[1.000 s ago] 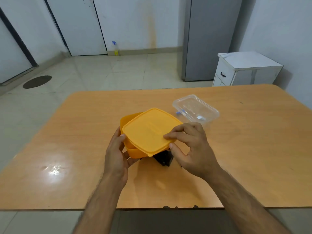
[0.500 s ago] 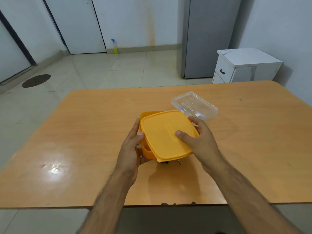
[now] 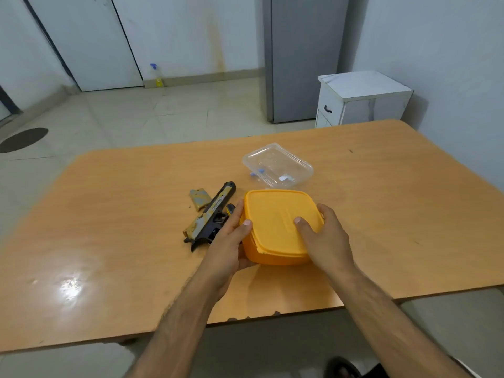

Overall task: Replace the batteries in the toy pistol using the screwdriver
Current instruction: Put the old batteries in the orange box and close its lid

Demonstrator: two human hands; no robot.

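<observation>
Left hand (image 3: 227, 241) and right hand (image 3: 324, 238): fingers curled around opposite sides of a lidded yellow box (image 3: 278, 227) on the wooden table (image 3: 381, 214). Toy pistol (image 3: 210, 216): flat, just left of the box, small camouflage cover (image 3: 200, 199) beside it. Clear plastic container (image 3: 278, 165): behind the box.

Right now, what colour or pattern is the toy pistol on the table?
The toy pistol is black with a tan-and-grey camouflage pattern, seen in the head view.

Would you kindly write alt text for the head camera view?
Both hands, left hand and right hand, grip a closed orange container on a wooden table. A toy pistol with a detached panel lies to its left, and a clear plastic container sits behind.
</observation>
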